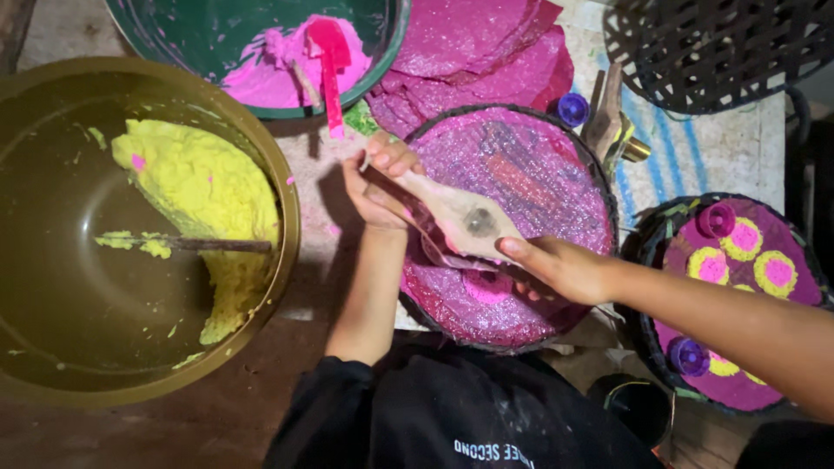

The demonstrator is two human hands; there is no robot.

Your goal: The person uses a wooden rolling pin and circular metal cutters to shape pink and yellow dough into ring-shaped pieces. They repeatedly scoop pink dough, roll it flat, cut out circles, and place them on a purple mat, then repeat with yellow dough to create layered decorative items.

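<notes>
Left hand (380, 187): raised at mid-frame, fingers curled inward in a closed grip, knuckles toward the top of the view; bare forearm runs down to a black sleeve at the bottom edge. Right hand (560, 267): enters from the right, palm down, thumb extended leftward, fingers folded under in a pinch; bare forearm angles to the lower right corner.

Colours here are loud. The big basin (287, 260) is olive-brown with a pale yellow paste (204, 187) flecked with a bit of pink. The green bowl (382, 52) holds hot pink paste (269, 74) and a pink scoop (330, 61). The round tray (556, 174) in the middle is glittery magenta with a dark rim. The wooden mould (460, 217) is tan. The second tray (773, 239) has yellow rings with pink centres on magenta, plus purple caps (717, 219).
</notes>
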